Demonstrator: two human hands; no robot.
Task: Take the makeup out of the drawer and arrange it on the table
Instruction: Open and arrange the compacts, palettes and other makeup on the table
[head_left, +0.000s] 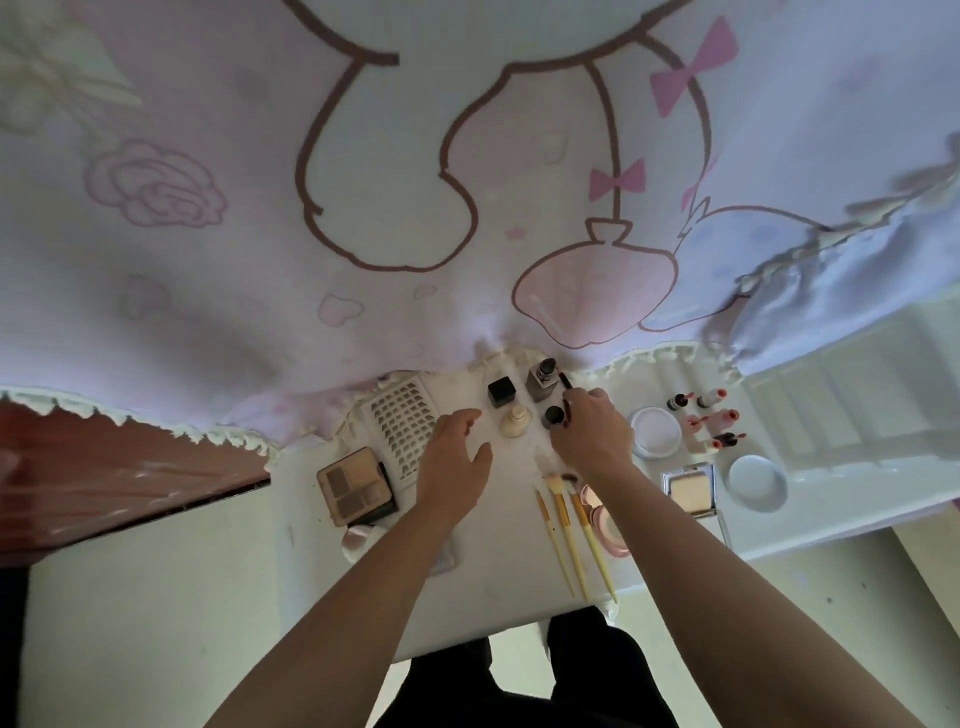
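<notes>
The right hand (589, 426) has its fingers curled in and pinches a thin dark stick (566, 387), which stands just right of the tall bottle (543, 384). Its fingertips lie against a round dark-capped jar (554, 415), just nearer the person than the tall bottle.

The left hand (457, 457) is left of the tall bottle and nearer the person. Its fingers are loosely spread and it holds nothing. Whether the palm touches the surface (493, 571) cannot be told.

Just left of the tall bottle stands a black cube box (501, 392), and a small cream bottle (516, 421) stands between the two hands.

Further left of the tall bottle lies a white card with rows of dark pieces (402, 431). Beyond it, nearer the person, are an open eyeshadow palette (356, 486) and a pink puff (356, 538).

Nearer the person than the tall bottle, three yellow-handled brushes (566, 525) lie side by side, with a pink compact (605, 525) half hidden under the right forearm.

To the right of the tall bottle are a round white lid (655, 431), several small red-capped bottles (709, 421), an open square compact (691, 491) and a round white dish (756, 483). Whether these rest on the same surface or in a drawer cannot be told.

Behind the tall bottle hangs a pale blanket (260, 260) printed with cartoon outlines.
</notes>
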